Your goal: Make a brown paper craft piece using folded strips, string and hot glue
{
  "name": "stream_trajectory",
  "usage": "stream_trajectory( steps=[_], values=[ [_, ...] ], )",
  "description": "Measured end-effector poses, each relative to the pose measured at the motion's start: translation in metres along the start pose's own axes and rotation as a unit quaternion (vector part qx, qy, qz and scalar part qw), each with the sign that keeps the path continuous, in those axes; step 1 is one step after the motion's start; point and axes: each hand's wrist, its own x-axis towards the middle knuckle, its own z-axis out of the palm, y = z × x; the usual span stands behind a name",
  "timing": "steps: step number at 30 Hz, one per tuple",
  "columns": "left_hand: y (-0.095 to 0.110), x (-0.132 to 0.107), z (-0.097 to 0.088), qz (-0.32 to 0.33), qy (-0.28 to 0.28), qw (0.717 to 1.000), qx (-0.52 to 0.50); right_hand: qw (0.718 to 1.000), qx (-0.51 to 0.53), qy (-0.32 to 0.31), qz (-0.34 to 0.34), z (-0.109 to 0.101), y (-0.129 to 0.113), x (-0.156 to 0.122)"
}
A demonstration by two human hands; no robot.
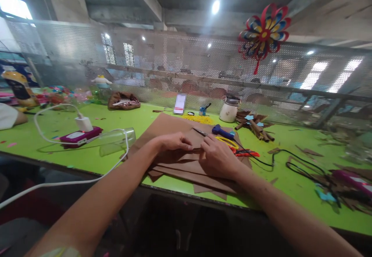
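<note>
Bending over the brown paper stack, both hands work at the near half of it, head view. L hand has its fingers curled down on the top sheet; R hand is bunched, fingertips toward the L, small gap btwn the two. Fingers look to be on a paper edge/fold, but it's too small & partly hidden, so can't tell if either one actually pinches it. Stack lies flat on the green worktop, layers uneven at the near side.

On the stack's R part, just past the R hand: blue-handled tool, yellow loop handles and red-orange handles, w/ a black cord running off R of the stack.

Beyond the stack: yellow shreds, phone propped up (screen blurred), small blue bottle, cream jar farther R. R of the stack, toward the back: crumpled brown scraps.

L of the stack: clear cup on its side, then a magenta box w/ white plug on top.
</note>
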Motion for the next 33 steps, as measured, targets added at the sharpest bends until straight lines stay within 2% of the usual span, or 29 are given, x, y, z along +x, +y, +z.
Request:
stream_trajectory(
  steps=[3, 6, 9, 12, 16, 18, 22, 25, 30, 33],
  values=[
    [0.003, -0.003, 0.001, -0.016, -0.02, 1.0, 0.004, 0.997, 0.071, 0.019, 0.01, -0.001, 0.005, 0.0],
    [0.011, -0.008, 0.004, -0.027, -0.001, 0.999, -0.035, 0.975, 0.21, 0.051, 0.044, 0.001, 0.017, 0.002],
    [0.016, -0.009, 0.007, 0.015, 0.008, 0.999, -0.05, 0.939, 0.326, 0.033, 0.104, 0.006, 0.029, 0.004],
    [0.017, -0.006, 0.009, 0.059, 0.017, 0.998, -0.016, 0.904, 0.396, 0.006, 0.16, 0.01, 0.034, 0.007],
    [0.013, -0.001, 0.007, 0.069, 0.026, 0.997, 0.011, 0.828, 0.5, -0.006, 0.254, 0.01, 0.034, 0.007],
    [0.012, -0.001, 0.007, 0.071, 0.035, 0.997, 0.021, 0.792, 0.543, -0.013, 0.281, 0.009, 0.034, 0.006],
    [0.013, -0.003, 0.009, 0.071, 0.06, 0.995, 0.047, 0.757, 0.578, -0.026, 0.303, 0.011, 0.034, 0.005],
    [0.017, -0.003, 0.012, 0.064, 0.082, 0.991, 0.084, 0.763, 0.567, -0.005, 0.311, 0.017, 0.036, 0.005],
    [0.022, -0.006, 0.016, 0.052, 0.115, 0.982, 0.141, 0.828, 0.499, 0.059, 0.25, 0.021, 0.042, 0.005],
    [0.02, -0.006, 0.017, 0.042, 0.129, 0.975, 0.176, 0.843, 0.482, 0.069, 0.228, 0.017, 0.044, 0.006]
  ],
)
